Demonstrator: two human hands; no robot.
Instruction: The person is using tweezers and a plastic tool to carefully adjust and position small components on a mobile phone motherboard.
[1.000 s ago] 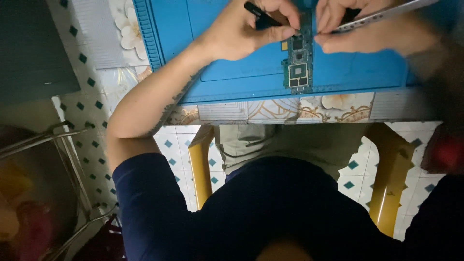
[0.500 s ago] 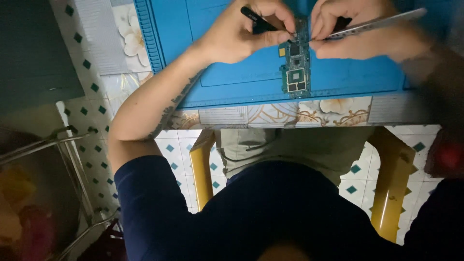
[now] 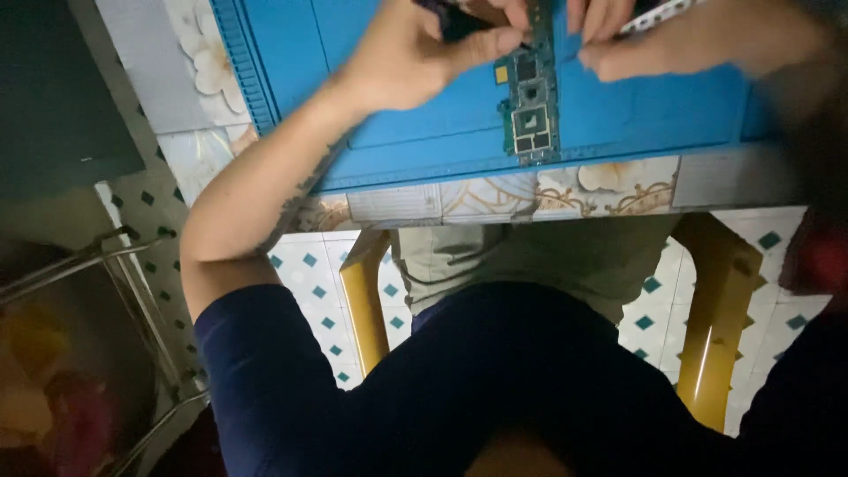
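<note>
A narrow green circuit board (image 3: 533,106) with dark chips lies on a blue work mat (image 3: 636,115) at the table's near edge. My left hand (image 3: 415,53) pinches a black tool near the board's top left, its fingers closed around it. My right hand (image 3: 698,35) holds a slim silvery tool (image 3: 658,16) that points toward the board's top from the right. The tool tips are cut off by the frame's top edge.
The mat rests on a table covered with a flower-patterned cloth (image 3: 530,194). Below are my dark blue shirt (image 3: 495,389), yellow chair legs (image 3: 364,300), and a white floor with green diamonds. A metal rack (image 3: 106,265) stands at the left.
The view has shifted so board and hands sit higher in the frame. My hands have stayed at the board's upper end with the same tools.
</note>
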